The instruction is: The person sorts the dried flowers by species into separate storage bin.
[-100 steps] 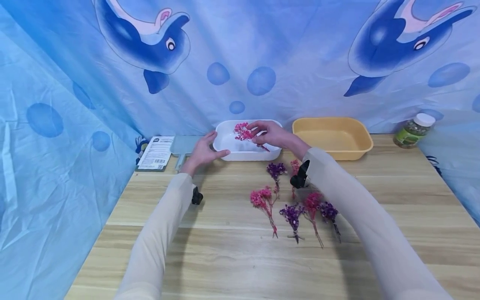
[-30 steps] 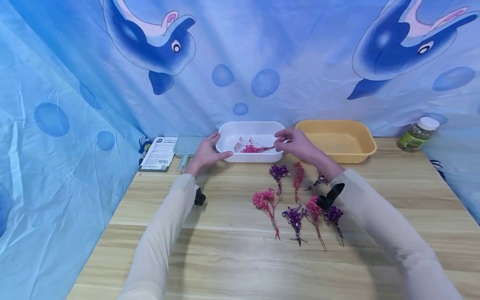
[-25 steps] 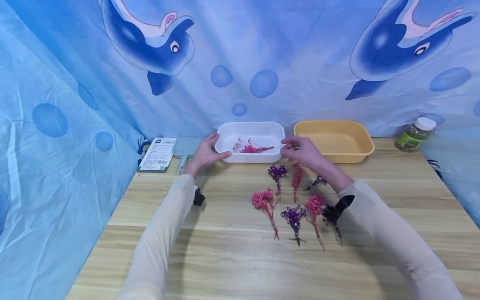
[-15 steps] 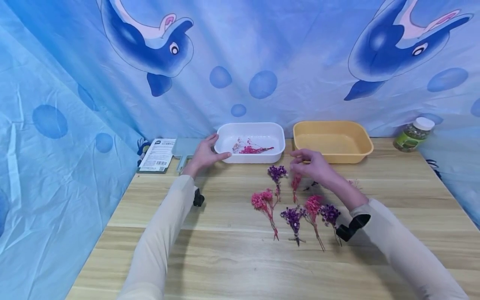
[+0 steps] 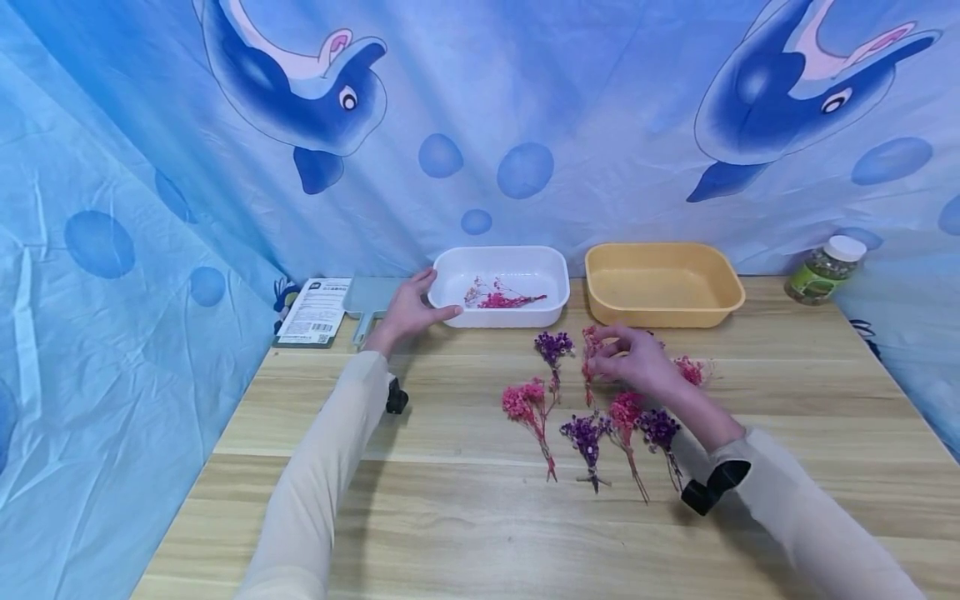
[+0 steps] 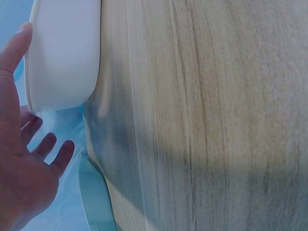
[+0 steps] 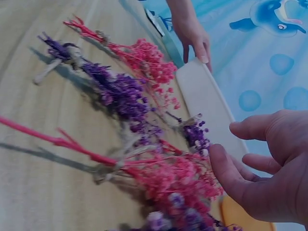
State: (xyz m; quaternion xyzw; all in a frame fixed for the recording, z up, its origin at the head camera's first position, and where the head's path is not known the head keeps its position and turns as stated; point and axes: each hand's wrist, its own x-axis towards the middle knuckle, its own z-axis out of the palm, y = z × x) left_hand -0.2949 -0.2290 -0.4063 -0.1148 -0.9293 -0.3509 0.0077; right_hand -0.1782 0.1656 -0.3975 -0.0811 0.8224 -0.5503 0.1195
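A white plastic basin [image 5: 498,318] stands at the back of the table, with one pink dried-flower bunch [image 5: 506,300] lying inside. My left hand [image 5: 408,310] rests at its left end; in the left wrist view the thumb lies along the rim and the other fingers are spread. Over a slim pink bunch [image 5: 588,387] hovers my right hand [image 5: 633,360], partly covering it. In the right wrist view its thumb and fingers [image 7: 226,173] are apart, nothing seen between them. Nearby lie purple bunches [image 5: 587,437] and further pink bunches [image 5: 527,402].
An orange-yellow basin [image 5: 663,318] stands right of the white one. At the far right is a white-lidded jar [image 5: 823,271]. Left of the white basin lie a pale blue dustpan-like tool [image 5: 367,296] and a printed packet [image 5: 315,310]. A blue dolphin curtain [image 5: 480,125] encloses the table.
The right hand let go of the pink bunch in the white basin, then moved right and toward the front, down to the slim pink bunch. The left hand stayed at the basin.
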